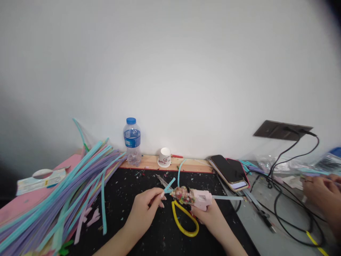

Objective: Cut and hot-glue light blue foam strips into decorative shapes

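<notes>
The lettering on the blue label (132,138) of the bottle (132,156) and the print on the paper cup (164,157) are too small to read. Your right hand (209,215) is wrapped round the pale pink glue gun (201,200), its nose crusted with multicoloured lumps. Your left hand (145,206) pinches a light-blue pipe cleaner (171,184) beside the nozzle, above the black mat (119,193).

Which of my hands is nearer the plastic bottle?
Left. Your left hand is in front of the plastic bottle, slightly rightward; your right hand is farther right.
</notes>
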`<state>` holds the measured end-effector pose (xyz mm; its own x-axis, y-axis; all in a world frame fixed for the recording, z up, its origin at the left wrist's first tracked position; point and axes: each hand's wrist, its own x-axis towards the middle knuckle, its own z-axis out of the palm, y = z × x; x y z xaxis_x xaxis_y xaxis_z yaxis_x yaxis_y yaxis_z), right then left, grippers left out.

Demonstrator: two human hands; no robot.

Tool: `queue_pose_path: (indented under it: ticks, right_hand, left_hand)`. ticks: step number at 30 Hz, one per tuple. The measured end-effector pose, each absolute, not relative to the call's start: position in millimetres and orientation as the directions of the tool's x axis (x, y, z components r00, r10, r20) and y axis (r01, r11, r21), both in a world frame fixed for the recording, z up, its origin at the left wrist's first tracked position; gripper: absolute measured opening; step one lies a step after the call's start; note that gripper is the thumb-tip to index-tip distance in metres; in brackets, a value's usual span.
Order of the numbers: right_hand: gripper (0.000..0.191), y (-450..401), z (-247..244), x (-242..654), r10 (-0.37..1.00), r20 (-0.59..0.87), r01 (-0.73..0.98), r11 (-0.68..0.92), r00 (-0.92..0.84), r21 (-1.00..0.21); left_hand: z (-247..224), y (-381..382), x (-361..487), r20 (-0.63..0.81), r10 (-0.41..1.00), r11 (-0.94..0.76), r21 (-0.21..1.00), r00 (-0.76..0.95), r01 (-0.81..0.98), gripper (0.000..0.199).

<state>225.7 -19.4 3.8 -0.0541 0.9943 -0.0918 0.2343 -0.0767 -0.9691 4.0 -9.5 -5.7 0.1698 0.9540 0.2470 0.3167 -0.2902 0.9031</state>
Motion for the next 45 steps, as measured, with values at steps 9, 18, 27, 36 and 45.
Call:
queue_pose_path:
  ticks: [9,18,27,36,45]
  right_hand:
    - [0.016,-22,8,225,0.991,-0.024,0.358,0.025,-0.132,-0.933]
    - [0.015,-22,14,221,0.989,-0.022,0.402,0.041,-0.149,-0.915]
    - [0.008,-24,11,222,0.992,-0.019,0.448,0.038,-0.123,-0.893]
    - [0.008,-24,14,221,0.993,0.0,0.489,0.056,-0.115,-0.87]
    - [0.012,-24,18,220,0.993,-0.013,0.467,0.044,-0.118,-0.883]
  left_hand:
    - [-6,-12,5,0.338,0.918,-0.394,0.836,0.208,0.381,0.018]
    - [-6,-13,5,0.375,0.9,-0.435,0.807,0.223,0.4,0.017]
    - [-8,-13,4,0.392,0.89,-0.454,0.802,0.232,0.389,0.017]
    - [-8,-13,4,0.403,0.885,-0.464,0.793,0.233,0.394,0.017]
    - [-7,-13,5,0.411,0.883,-0.47,0.786,0.227,0.402,0.018]
